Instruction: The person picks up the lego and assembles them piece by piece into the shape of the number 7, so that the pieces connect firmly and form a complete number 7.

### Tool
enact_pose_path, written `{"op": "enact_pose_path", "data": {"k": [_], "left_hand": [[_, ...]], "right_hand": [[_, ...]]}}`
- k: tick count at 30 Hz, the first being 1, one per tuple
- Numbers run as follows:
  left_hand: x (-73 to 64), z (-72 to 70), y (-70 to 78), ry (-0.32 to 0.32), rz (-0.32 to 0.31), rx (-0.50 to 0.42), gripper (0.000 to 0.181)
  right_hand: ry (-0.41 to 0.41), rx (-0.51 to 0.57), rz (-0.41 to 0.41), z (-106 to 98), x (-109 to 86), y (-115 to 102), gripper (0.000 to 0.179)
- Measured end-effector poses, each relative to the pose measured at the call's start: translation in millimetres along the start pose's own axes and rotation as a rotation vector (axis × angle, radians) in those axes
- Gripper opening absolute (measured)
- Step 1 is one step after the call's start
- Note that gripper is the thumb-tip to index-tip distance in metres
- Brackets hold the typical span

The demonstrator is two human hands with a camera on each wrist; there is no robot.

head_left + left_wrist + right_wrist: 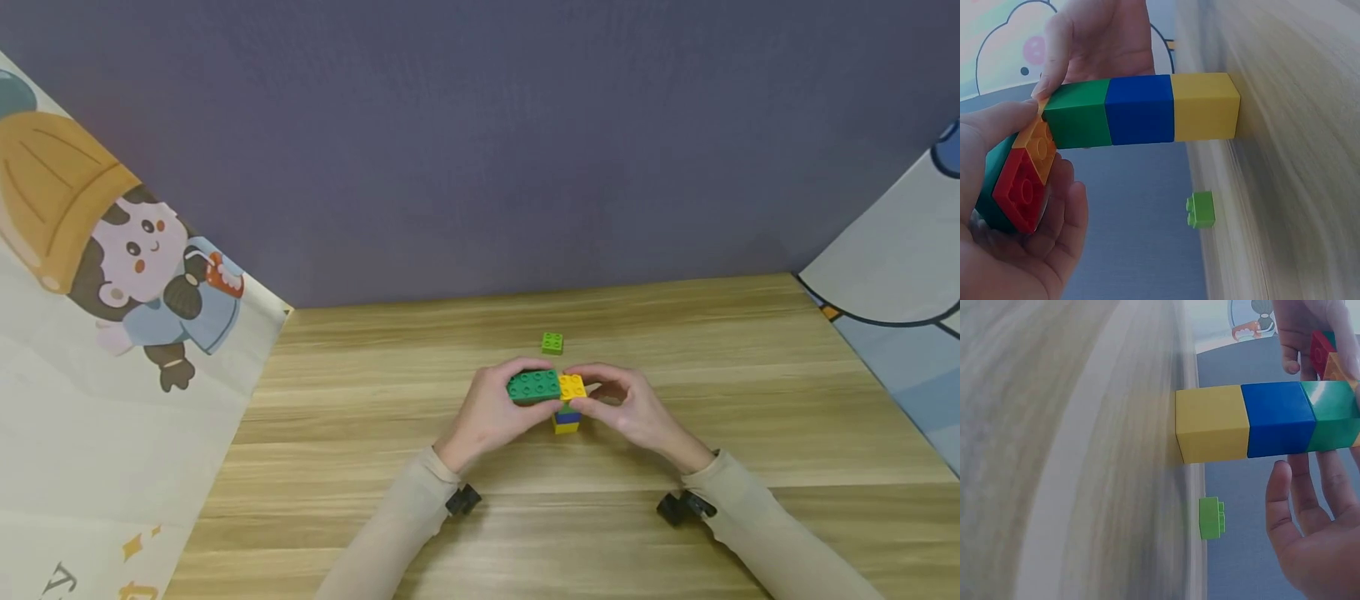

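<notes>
My left hand (487, 408) grips a long dark green brick (534, 385) by its two sides. Beneath it, in the left wrist view, are a red brick (1017, 199) and the open underside of an orange-yellow brick (1040, 140). That orange-yellow brick meets the top of an upright tower: a green brick (1077, 114), a blue brick (1140, 109) and a yellow brick (1205, 106) standing on the table. With thumb and fingers, my right hand (637, 408) pinches the orange-yellow brick's studded end (572, 386). Whether it is pressed fully down is hard to see.
A small light green brick (552, 342) lies studs up on the wooden table (360, 400), beyond the hands. Behind the table rises a dark grey-blue panel (480, 167). A wall with a cartoon figure (150, 250) borders the left side, another printed wall (885, 250) the right.
</notes>
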State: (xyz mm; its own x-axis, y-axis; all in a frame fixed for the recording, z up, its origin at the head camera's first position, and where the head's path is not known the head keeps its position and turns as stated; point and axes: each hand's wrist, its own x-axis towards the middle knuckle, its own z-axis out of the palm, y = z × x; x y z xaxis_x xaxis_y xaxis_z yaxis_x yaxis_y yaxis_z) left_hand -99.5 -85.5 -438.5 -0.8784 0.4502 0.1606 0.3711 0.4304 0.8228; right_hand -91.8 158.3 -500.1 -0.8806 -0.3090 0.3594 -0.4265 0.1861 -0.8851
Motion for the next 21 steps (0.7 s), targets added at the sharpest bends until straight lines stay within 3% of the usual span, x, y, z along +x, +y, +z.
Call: {"op": "enact_pose_path", "data": {"k": [21], "left_hand": [[0.9, 0.5, 1.0, 0.016, 0.008, 0.0, 0.04]], "right_hand": [[-0.044, -0.019, 0.024, -4.9, 2.6, -5.7, 0.036]]}}
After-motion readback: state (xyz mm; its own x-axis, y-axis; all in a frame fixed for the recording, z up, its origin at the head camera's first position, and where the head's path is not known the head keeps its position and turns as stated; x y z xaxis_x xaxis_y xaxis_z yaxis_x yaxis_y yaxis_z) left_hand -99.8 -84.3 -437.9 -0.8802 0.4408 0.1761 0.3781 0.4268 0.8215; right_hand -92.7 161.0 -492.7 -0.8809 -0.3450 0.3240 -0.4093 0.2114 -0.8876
